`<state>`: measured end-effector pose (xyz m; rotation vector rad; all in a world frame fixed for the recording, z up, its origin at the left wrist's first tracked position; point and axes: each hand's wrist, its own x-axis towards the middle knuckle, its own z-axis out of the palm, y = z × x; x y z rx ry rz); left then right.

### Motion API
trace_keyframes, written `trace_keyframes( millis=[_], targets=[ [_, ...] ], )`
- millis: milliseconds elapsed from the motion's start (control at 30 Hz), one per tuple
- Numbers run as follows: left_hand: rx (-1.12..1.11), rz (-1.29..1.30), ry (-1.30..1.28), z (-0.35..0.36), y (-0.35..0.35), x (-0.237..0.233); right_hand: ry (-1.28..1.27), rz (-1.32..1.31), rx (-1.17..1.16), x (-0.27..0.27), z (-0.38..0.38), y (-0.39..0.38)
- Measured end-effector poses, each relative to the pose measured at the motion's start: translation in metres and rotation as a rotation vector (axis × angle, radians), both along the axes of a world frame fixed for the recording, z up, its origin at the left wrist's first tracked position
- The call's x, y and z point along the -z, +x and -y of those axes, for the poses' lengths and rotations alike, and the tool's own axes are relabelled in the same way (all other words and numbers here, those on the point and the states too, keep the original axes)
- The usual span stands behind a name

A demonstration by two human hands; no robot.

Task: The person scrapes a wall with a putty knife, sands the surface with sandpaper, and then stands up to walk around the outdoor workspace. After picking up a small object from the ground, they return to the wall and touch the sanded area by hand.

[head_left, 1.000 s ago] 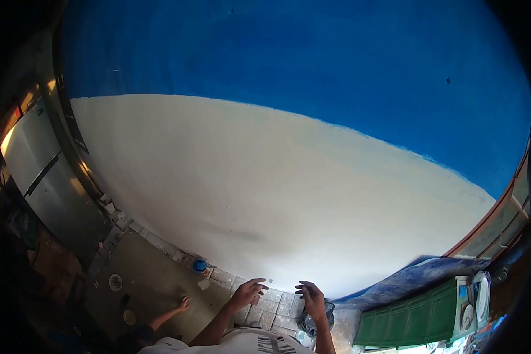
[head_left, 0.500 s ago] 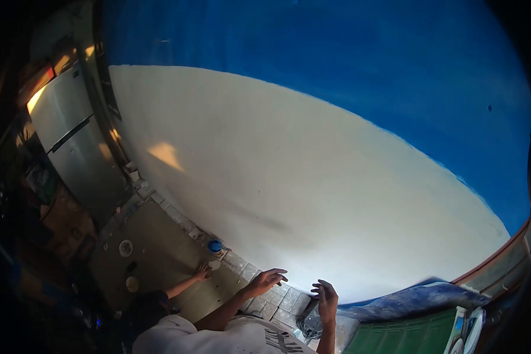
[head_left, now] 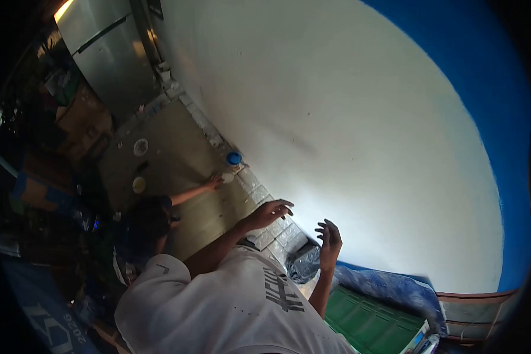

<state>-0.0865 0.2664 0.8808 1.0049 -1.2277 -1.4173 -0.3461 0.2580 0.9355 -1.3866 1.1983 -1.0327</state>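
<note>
Above the floor's edge along the white wall [head_left: 348,147], the left hand [head_left: 271,211] hovers with its grip apart, fingers spread over the tiled strip [head_left: 280,233]. The right hand [head_left: 329,236] is also apart, fingers loosely curled, over a black bag [head_left: 304,264] lying on that strip. Farther along the edge, another person's hand [head_left: 215,183] rests near a blue tub [head_left: 234,158].

bag [head_left: 304,264] between wall [head_left: 348,135] and crate [head_left: 369,323]

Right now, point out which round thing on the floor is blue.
The tub beside the wall; the white disc and the yellow disc lie farther out.
</note>
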Motion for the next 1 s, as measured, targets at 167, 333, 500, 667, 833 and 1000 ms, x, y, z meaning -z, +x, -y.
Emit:
trace_keyframes(
  millis=[167, 333, 500, 667, 833, 1000],
  targets=[
    [-0.069, -0.007, 0.052, -0.02, 0.013, -0.004, 0.017, -0.034, -0.066, -0.002, 0.0, 0.013],
    [-0.112, -0.031, 0.08, -0.032, 0.016, 0.001, 0.02, -0.052, -0.104, -0.005, -0.003, 0.021],
    [-0.118, -0.042, 0.066, -0.04, 0.015, 0.002, 0.032, -0.034, -0.13, -0.003, -0.004, 0.026],
    [-0.127, -0.021, 0.075, -0.045, 0.015, 0.005, 0.016, -0.049, -0.155, -0.003, -0.006, 0.028],
    [-0.126, -0.039, 0.053, -0.049, 0.015, 0.008, 0.03, -0.071, -0.167, -0.006, -0.009, 0.029],
    [-0.138, -0.027, 0.061, -0.051, 0.011, 0.009, 0.053, -0.092, -0.163, -0.004, -0.011, 0.024]
  ],
)
